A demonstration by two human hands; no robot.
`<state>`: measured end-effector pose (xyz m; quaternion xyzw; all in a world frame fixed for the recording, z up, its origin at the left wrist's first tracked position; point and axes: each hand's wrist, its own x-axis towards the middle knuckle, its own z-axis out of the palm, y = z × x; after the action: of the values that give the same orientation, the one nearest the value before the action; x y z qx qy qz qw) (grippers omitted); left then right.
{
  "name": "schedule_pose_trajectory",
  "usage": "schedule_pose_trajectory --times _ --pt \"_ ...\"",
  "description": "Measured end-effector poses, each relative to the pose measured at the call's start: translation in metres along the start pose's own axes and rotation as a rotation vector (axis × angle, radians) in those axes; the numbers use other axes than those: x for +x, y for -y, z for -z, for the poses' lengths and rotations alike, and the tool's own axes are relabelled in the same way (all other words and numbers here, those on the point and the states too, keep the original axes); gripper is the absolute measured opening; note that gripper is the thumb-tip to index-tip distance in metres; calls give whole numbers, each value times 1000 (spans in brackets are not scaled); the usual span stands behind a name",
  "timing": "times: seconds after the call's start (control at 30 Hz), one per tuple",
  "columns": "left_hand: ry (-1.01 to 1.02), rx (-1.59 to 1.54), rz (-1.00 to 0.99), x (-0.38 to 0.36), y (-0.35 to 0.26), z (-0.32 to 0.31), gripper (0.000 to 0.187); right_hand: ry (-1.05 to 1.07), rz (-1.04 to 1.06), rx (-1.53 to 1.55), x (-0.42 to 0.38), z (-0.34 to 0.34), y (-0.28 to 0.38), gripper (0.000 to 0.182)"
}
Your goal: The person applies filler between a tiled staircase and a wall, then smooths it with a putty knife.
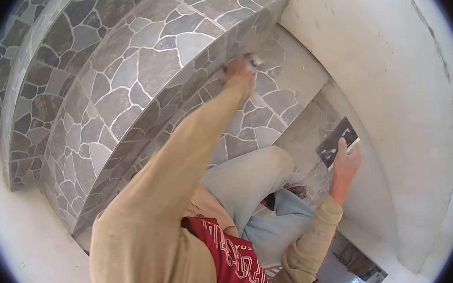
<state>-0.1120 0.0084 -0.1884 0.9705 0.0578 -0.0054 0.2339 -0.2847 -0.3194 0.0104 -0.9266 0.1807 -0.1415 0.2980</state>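
My left hand [240, 71] reaches forward to the stone-patterned tiled step [255, 117], close to the foot of the riser. It is blurred, with its fingers closed around something small and whitish that I cannot make out. On the right, my right hand [346, 164] grips a dark, flat rectangular plate [328, 148] in the air, thumb over its edge. White smears lie on the plate, and a pale strip [353, 145] is beside the thumb.
Curved tiled steps [153, 61] rise on the left. A pale, marked wall [382, 58] curves along the right. My bent knee [267, 163] and a shoe [297, 190] are below the hands. An opening [355, 268] shows a lower floor at bottom right.
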Motion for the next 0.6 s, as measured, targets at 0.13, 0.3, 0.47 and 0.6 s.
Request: schedule_pose_trajectory --times 0.13,0.3,0.47,0.6 --pt "-316 -402 -488 71 -69 7 46 -23 91 -97 6 -9 -10 37" --pt "-112 -281 -718 -128 4 94 82 42 11 -27 4 -4 -3 38" --pt "265 71 -241 -294 187 101 77 14 64 -208 -7 -1 16 37" --pt "163 72 -136 -248 165 81 69 71 55 -119 -16 1 38 35"
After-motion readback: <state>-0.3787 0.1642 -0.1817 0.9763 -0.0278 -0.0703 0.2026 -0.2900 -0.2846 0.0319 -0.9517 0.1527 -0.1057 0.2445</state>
